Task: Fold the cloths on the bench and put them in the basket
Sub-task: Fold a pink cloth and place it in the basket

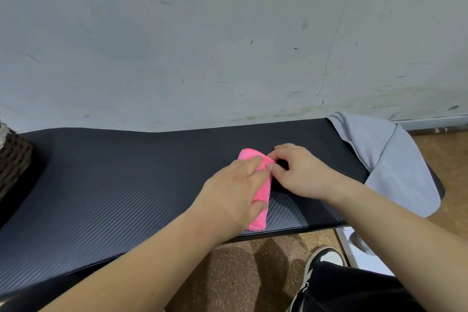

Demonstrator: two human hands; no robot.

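The pink cloth (pixel 263 191) is lying folded on the tabletop (pixel 114 185); the left hand (pixel 228 192) is pressing it with flat fingers (pixel 249 163); the right hand (pixel 298 172) is pinching its far edge with curled fingers; a grey cloth (pixel 390 159) is hanging over the right end; the basket (pixel 12 157) is standing far left.

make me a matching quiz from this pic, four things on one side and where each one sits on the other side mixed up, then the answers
Things:
1. narrow pink fleecy cloth
2. pale grey cloth
3. dark woven basket
4. black-and-white shoe

Places:
a. on the speckled brown floor, below the black padded bench
b. draped over the bench's right end
c. at the bench's far left, cut off by the frame
d. mid-bench, under the left hand

Pairs: 1-d, 2-b, 3-c, 4-a
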